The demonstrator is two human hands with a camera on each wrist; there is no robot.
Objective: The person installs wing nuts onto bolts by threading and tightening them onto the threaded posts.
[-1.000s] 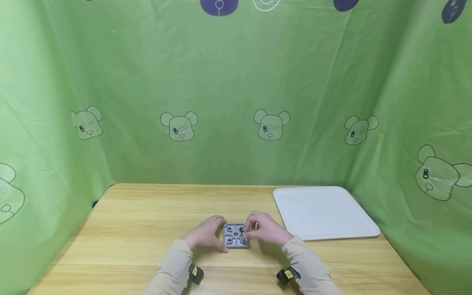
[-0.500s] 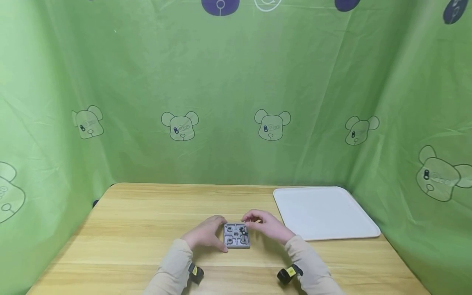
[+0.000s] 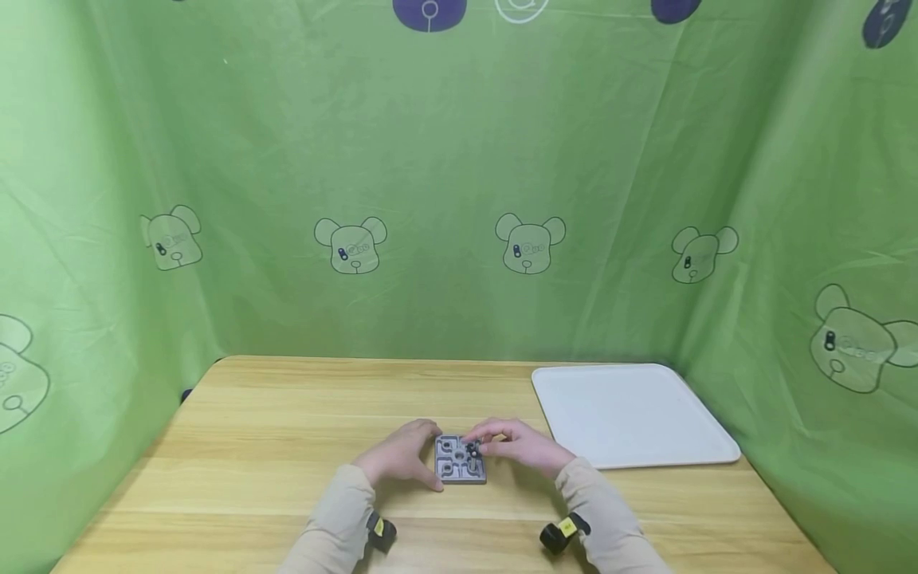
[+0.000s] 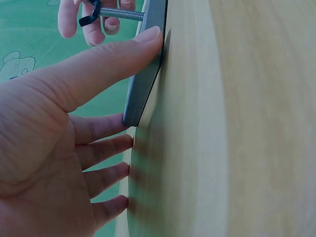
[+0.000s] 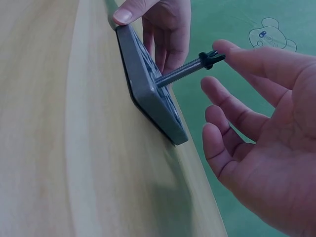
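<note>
Right grip (image 3: 518,443): back at wing screw (image 5: 180,73) after brief lift-off, thumb at winged head; firm pinch cannot be told. Judged renewed hold, screw work unfinished. Lower fingers (image 5: 234,106) loosely bent, clear of screw. Left grip (image 3: 402,454): spread wide, holding metal plate (image 5: 142,86) by opposite edges, unchanged. Screw stands out of plate's right half; plate on counter (image 3: 287,414).

The left hand (image 4: 52,131) grips a grey plate (image 4: 139,94) bearing a threaded bolt (image 4: 123,14).

Bolt (image 5: 180,74) upright in gray plate (image 5: 142,91)
</note>
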